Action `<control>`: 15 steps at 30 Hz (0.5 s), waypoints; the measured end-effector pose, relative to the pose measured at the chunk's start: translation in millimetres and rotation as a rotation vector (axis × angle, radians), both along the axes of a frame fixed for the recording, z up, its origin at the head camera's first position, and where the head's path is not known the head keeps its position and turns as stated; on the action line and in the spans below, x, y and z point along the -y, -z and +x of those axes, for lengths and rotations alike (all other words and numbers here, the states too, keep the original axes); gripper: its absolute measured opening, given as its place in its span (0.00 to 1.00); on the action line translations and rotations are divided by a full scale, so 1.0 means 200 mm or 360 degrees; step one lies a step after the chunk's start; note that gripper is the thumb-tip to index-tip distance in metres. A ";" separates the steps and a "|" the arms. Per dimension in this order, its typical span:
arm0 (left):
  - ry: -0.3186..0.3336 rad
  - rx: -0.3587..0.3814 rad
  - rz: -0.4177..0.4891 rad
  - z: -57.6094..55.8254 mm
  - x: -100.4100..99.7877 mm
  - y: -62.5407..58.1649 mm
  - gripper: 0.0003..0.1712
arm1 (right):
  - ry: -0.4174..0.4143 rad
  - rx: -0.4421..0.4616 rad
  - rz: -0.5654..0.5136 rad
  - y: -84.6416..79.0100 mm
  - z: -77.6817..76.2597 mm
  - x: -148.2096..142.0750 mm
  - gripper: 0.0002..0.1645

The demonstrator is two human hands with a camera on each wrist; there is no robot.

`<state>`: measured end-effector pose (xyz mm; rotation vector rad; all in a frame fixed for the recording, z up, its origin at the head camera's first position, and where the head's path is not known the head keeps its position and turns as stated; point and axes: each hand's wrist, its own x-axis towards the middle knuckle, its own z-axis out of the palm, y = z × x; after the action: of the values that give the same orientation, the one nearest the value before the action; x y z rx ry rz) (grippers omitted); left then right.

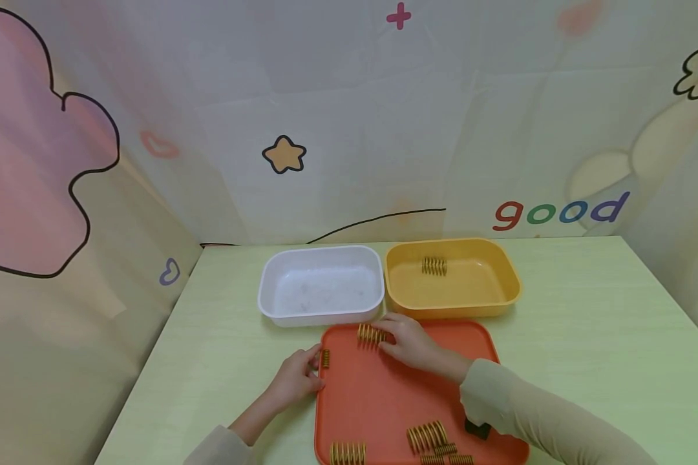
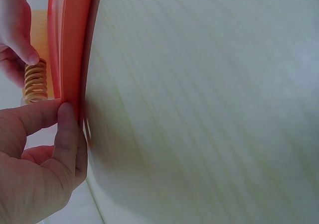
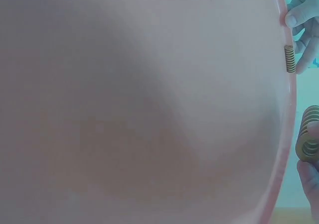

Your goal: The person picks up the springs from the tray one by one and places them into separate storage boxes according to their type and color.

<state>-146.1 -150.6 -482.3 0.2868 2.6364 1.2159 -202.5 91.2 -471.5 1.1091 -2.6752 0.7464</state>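
Note:
My right hand [image 1: 412, 343] pinches a large gold coil spring [image 1: 370, 335] between thumb and fingers, over the far left part of the red tray [image 1: 378, 394]. In the right wrist view the end ring of this spring [image 3: 309, 147] faces the camera. At the tray's left side, my left hand [image 1: 293, 382] grips the rim; the left wrist view shows its thumb and fingers pinching the red edge [image 2: 72, 50]. A small coil spring [image 1: 326, 359] lies along the inside of that rim, right beside the left fingertips.
Behind the tray stand a white bin [image 1: 322, 320] and a yellow bin [image 1: 454, 311], which holds one large spring [image 1: 434, 266]. Near the tray's front lie a large spring [image 1: 348, 453], another large spring [image 1: 426, 436] and several small ones [image 1: 445, 449]. A printed curtain [image 1: 349, 181] hangs behind the table.

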 end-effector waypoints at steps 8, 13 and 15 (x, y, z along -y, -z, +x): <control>-0.0007 0.0002 -0.0003 0.00 0.00 0.00 0.38 | 0.0004 0.0003 -0.0054 -0.03 0.01 -0.01 0.19; -0.0010 0.0021 0.0006 0.00 0.00 0.00 0.38 | -0.0002 0.0025 -0.0069 -0.06 0.02 -0.01 0.18; -0.0010 0.0027 0.0010 0.00 -0.01 0.00 0.38 | 0.0001 0.0038 -0.0063 -0.07 0.03 -0.01 0.18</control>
<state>-145.7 -149.5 -481.9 0.2685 2.6216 1.2233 -197.1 93.4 -457.0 1.0970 -2.6679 0.8146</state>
